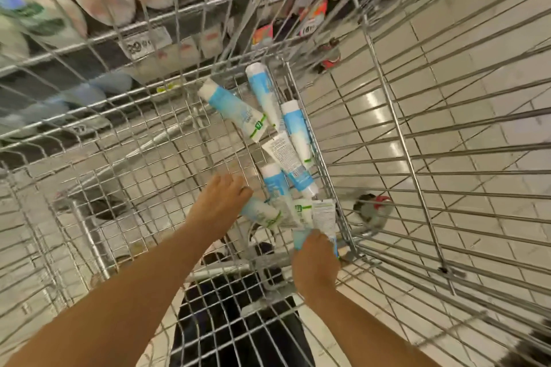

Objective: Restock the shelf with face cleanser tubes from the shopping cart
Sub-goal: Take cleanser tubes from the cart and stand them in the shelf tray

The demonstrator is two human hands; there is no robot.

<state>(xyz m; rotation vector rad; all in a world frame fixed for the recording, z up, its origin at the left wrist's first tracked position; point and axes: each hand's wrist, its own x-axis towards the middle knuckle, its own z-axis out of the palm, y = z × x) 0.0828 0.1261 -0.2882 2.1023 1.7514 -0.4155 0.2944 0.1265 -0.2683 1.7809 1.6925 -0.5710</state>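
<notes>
The cleanser tubes lie loose along the right side of the cart, so by my reckoning most of the restocking is left. My right hand wraps its fingers round two upright tubes, and my left hand curls its fingers over another tube. Tube print and shelf price tags blur beyond reading.
</notes>
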